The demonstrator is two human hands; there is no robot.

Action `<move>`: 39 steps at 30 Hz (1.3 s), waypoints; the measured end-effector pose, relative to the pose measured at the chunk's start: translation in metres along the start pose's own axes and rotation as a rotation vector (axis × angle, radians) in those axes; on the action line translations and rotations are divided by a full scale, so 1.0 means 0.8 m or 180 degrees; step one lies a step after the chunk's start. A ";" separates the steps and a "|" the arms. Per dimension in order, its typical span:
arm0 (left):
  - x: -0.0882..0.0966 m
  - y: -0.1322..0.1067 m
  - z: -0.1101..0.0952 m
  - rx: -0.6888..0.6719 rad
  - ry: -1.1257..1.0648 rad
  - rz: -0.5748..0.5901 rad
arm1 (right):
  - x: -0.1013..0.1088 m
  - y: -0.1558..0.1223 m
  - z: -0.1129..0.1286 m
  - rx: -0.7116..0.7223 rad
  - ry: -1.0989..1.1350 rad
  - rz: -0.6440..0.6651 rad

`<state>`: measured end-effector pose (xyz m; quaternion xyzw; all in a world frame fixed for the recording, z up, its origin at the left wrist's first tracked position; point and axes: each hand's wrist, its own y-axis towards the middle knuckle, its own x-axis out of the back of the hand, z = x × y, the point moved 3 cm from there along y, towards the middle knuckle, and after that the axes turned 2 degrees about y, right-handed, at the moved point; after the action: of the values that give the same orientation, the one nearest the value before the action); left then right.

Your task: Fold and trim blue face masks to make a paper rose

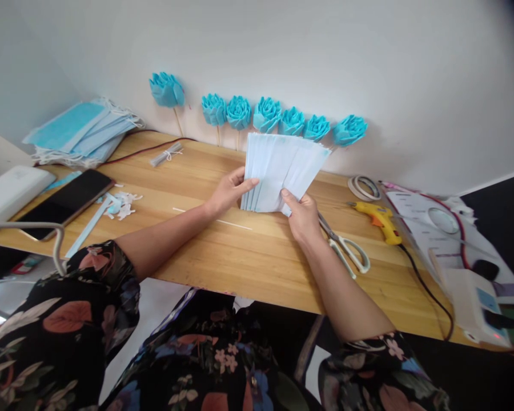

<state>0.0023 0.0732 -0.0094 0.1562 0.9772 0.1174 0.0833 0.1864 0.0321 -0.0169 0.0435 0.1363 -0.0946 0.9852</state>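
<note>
A fanned stack of pale blue face mask sheets [278, 171] is held up over the table between both hands. My left hand [231, 191] grips its left edge, thumb on the near face. Around the lower right corner, my right hand [302, 214] is closed, its thumb pressed on the front. The fingers behind the sheets are hidden. Several blue flowers [266, 114] on thin sticks lean against the wall behind the stack. Scissors [346, 248] with pale handles lie beside my right wrist, and a thin wooden stick [233, 223] rests on the table below the stack.
On the right are a yellow glue gun [379, 221], tape rolls [364, 187] and a power strip [475, 302] with cords. Leftward lie a pile of face masks [81, 128], a phone [68, 200], a white power bank [19, 191], scraps [122, 204] and a tied bundle [167, 154].
</note>
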 end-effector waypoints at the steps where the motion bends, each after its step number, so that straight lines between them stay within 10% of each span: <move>1: -0.001 0.000 0.000 0.0012 0.0030 0.0033 | 0.000 0.000 0.000 -0.0009 -0.0005 0.0002; 39: 0.003 -0.007 -0.005 0.0307 0.0370 -0.0452 | -0.005 -0.009 0.027 0.0380 -0.0655 0.0131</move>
<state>-0.0021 0.0681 -0.0075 0.0832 0.9935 0.0728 0.0270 0.1869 0.0237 0.0043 0.0950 0.0277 -0.0862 0.9913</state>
